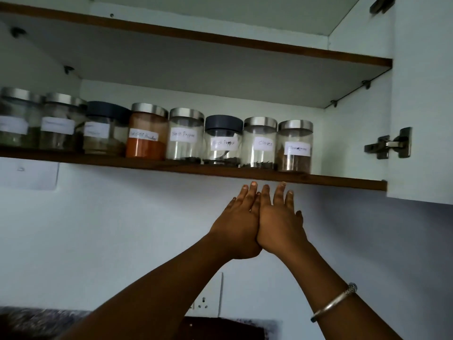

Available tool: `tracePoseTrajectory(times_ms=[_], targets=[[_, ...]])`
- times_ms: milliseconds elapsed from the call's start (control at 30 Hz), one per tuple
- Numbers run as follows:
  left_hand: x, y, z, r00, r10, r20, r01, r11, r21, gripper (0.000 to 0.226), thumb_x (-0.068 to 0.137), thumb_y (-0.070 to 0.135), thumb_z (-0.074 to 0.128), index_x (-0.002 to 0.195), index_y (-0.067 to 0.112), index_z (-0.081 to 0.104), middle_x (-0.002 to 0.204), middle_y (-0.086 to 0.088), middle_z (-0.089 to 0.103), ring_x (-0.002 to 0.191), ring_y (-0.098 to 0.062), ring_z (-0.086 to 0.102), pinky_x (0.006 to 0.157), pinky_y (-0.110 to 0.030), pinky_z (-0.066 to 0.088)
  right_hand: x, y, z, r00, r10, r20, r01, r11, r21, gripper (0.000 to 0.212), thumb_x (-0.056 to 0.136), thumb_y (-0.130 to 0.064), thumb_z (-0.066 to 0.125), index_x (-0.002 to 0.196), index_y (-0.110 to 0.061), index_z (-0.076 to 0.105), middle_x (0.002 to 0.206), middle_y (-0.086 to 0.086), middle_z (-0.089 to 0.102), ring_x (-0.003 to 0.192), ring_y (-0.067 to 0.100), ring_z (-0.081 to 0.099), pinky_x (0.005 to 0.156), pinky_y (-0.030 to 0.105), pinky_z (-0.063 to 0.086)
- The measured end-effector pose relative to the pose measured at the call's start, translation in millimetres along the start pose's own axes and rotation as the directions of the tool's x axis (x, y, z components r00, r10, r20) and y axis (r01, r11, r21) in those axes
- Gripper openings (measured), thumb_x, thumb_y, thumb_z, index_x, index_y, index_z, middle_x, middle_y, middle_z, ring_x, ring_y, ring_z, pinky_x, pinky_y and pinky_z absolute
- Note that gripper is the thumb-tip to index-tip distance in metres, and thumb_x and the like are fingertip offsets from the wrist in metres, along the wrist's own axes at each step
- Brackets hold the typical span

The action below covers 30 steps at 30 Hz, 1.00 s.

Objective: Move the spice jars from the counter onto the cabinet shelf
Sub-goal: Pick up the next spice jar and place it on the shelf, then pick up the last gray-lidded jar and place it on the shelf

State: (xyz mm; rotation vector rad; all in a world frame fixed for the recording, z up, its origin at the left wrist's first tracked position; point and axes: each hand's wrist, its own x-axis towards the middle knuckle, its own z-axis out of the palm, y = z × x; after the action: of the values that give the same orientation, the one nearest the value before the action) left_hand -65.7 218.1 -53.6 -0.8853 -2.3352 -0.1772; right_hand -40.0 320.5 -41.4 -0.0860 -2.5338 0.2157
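Glass spice jars, steel or dark lids, rowed on brown-edged cabinet shelf: I judge them rigid, slick, breakable; grip round the body. Left hand, right hand: flat, empty, touching, below shelf.

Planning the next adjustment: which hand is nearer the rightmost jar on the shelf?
Right. The right hand is below the rightmost jar, under the shelf edge; the left hand is farther left, alongside the right.
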Motion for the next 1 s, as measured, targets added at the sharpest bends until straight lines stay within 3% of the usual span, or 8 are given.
tracePoseTrajectory(times_ms=[133,433,633,800,1000], targets=[[-45.0,-41.9,-1.1,0.994,-0.084,0.066,0.085,0.996,-0.007,0.105,0.081,0.042,0.064,0.147,0.015,-0.014,0.154,-0.008,-0.023,0.142,-0.023,-0.020,0.119,-0.038,0.002,-13.9,-49.0,24.0,0.987,-0.098,0.124,0.094,0.995,0.037,0.097,0.084,-0.025,0.063,0.149,-0.019,-0.008,0.159,0.006,-0.004,0.144,0.032,-0.012,0.114,0.054,0.008],[-190.3,-176.9,-0.9,0.921,-0.340,0.193,0.325,0.940,0.105,0.097,0.083,0.033,0.056,0.146,0.008,-0.013,0.155,-0.016,-0.015,0.143,-0.032,-0.014,0.116,-0.046,0.016,-48.3,-202.3,112.4,0.869,-0.393,0.302,0.364,0.919,0.149,0.094,0.085,-0.041,0.058,0.149,-0.021,-0.008,0.159,0.006,-0.005,0.144,0.033,-0.014,0.112,0.057,0.011],[-331.7,-263.4,17.6,0.761,-0.542,0.356,0.538,0.834,0.118,0.098,0.078,0.035,0.061,0.148,0.014,-0.004,0.156,-0.016,-0.003,0.143,-0.036,0.005,0.111,-0.052,0.026,-109.9,-312.7,213.8,0.697,-0.574,0.430,0.470,0.819,0.330,0.085,0.089,-0.041,0.051,0.149,-0.018,-0.004,0.157,0.009,0.008,0.144,0.035,0.000,0.114,0.052,0.019],[-449.0,-316.2,50.8,0.583,-0.641,0.499,0.684,0.719,0.125,0.094,0.080,0.031,0.062,0.148,0.019,-0.002,0.156,-0.016,-0.002,0.142,-0.038,0.005,0.112,-0.052,0.025,-177.2,-390.6,309.0,0.514,-0.632,0.580,0.422,0.775,0.470,0.086,0.092,-0.047,0.046,0.149,-0.017,-0.010,0.158,0.008,0.003,0.144,0.035,-0.002,0.115,0.051,0.018],[-537.3,-376.2,88.8,0.453,-0.686,0.570,0.747,0.641,0.177,0.096,0.080,0.042,0.063,0.148,0.023,-0.001,0.155,-0.011,0.007,0.141,-0.038,0.012,0.112,-0.051,0.023,-221.6,-451.6,402.4,0.436,-0.616,0.656,0.304,0.787,0.538,0.087,0.089,-0.051,0.047,0.149,-0.021,-0.008,0.158,0.007,0.009,0.144,0.033,0.003,0.116,0.048,0.010]])
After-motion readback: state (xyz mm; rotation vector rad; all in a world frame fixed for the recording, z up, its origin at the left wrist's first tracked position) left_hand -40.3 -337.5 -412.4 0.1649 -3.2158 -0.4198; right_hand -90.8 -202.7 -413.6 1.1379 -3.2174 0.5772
